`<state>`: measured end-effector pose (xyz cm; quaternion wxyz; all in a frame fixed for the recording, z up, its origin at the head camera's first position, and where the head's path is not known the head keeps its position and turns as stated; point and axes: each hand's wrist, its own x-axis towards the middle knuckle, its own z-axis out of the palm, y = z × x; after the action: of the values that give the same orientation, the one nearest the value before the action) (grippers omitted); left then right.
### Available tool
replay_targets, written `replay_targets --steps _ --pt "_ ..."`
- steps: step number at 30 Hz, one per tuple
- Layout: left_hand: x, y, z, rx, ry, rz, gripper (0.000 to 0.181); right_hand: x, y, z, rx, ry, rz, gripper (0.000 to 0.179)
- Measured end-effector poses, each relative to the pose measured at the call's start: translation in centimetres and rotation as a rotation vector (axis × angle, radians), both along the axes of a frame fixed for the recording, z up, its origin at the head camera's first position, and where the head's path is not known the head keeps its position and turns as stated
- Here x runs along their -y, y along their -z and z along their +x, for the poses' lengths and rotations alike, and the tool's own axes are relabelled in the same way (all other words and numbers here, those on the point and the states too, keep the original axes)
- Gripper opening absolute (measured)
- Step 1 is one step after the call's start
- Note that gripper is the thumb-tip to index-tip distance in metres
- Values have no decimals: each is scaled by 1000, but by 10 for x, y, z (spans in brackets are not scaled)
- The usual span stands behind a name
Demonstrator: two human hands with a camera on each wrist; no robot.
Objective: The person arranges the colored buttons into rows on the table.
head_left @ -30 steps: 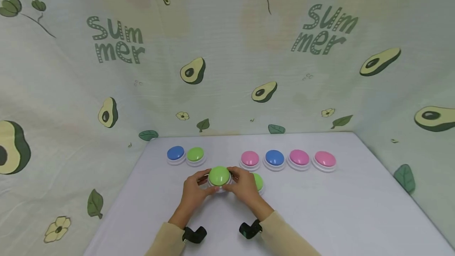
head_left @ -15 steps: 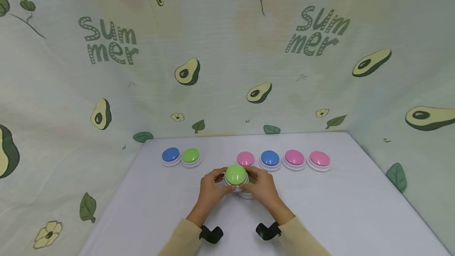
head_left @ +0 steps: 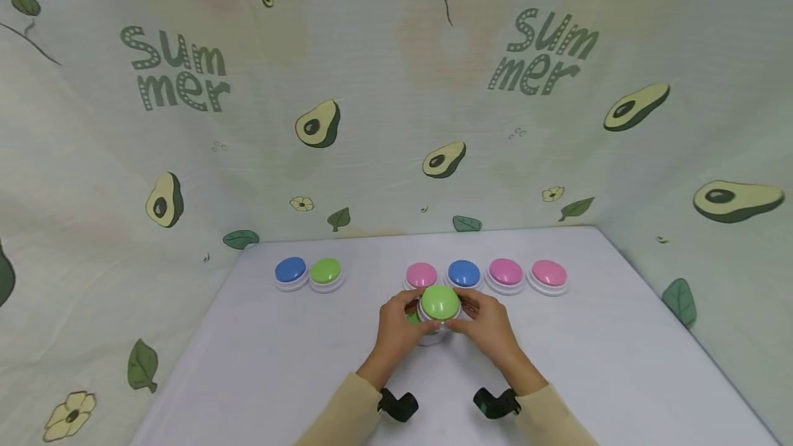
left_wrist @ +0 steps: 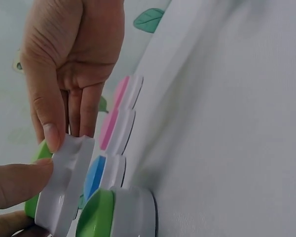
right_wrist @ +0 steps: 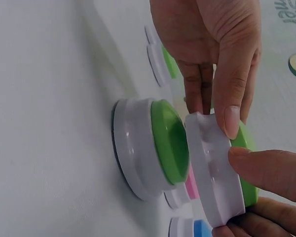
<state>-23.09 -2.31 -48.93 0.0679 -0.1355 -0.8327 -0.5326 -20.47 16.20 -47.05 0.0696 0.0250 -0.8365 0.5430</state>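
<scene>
Both hands hold up a green push button (head_left: 440, 302) with a white round base, one on each side of it. My left hand (head_left: 396, 327) grips its left side and my right hand (head_left: 491, 327) its right side, thumbs at the near edge. A second green push button (right_wrist: 170, 143) stands on the table beneath, mostly covered by the held one in the head view. Both wrist views show the held button raised off the table, tilted, with its base facing the lower button's dome. The left wrist view shows the lower green button (left_wrist: 99, 215) close beside the held base.
Behind the hands stand a pink button (head_left: 421, 274), a blue button (head_left: 464, 272) and two more pink buttons (head_left: 505, 271) in a row. At the back left are a blue button (head_left: 290, 269) and a green button (head_left: 325, 270). A printed cloth (head_left: 372, 88) surrounds the white table (head_left: 279, 377).
Both hands have carried the green button rightward, from left of the second green button to over it and slightly past. The head view has shifted a little to the right.
</scene>
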Motion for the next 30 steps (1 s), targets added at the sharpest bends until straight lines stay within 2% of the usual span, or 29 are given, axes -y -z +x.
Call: replay_targets --steps 6,13,20,25,30 --pt "-19 0 1 4 9 -10 62 -15 -2 5 21 21 25 66" --pt "-38 1 0 -56 24 -51 59 -28 -1 7 42 50 45 68" --pt "-56 0 2 -101 12 -217 57 -41 4 8 52 58 30 65" --pt "-67 -2 1 -111 27 -307 57 -51 11 6 49 61 37 65" --pt "-75 -1 -1 -160 49 -386 54 -59 16 5 64 71 51 66"
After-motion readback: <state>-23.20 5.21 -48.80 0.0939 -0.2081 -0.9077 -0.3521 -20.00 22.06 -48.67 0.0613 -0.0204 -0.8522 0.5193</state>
